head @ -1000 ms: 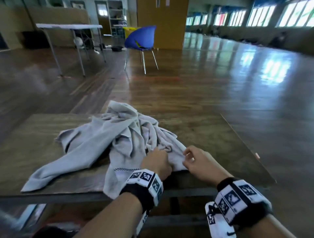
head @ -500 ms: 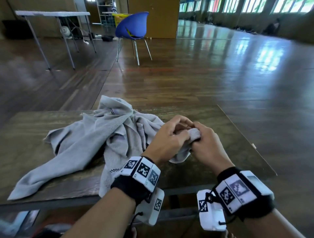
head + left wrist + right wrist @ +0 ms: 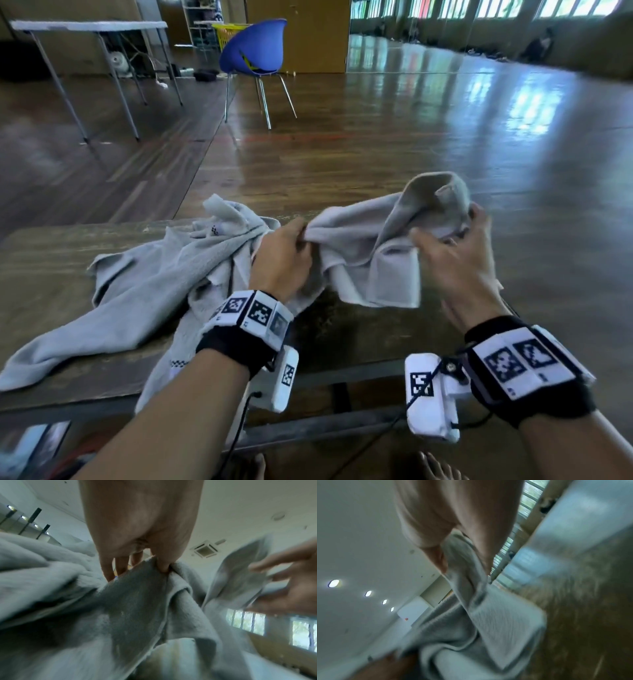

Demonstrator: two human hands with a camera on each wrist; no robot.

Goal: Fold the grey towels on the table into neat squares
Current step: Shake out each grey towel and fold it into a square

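Note:
A grey towel [image 3: 373, 246] hangs above the wooden table [image 3: 51, 253], stretched between both hands. My left hand [image 3: 286, 251] pinches its edge at the middle of the table; the left wrist view shows the thumb and fingers [image 3: 163, 566] clamped on the towel [image 3: 137, 601]. My right hand [image 3: 455, 246] grips the other bunched end higher up, right of the left hand; the right wrist view shows the towel [image 3: 471, 601] running down from its fingers [image 3: 436, 555]. A heap of more grey towels [image 3: 164, 274] lies crumpled on the table's left half.
The table's near edge [image 3: 102, 404] and right edge border open wooden floor. A blue chair [image 3: 257, 51] and a folding table [image 3: 89, 27] stand far behind. One towel end [image 3: 20, 370] trails to the table's front left.
Both hands have risen from the table's near edge and moved apart, pulling one towel out of the heap and spreading it between them.

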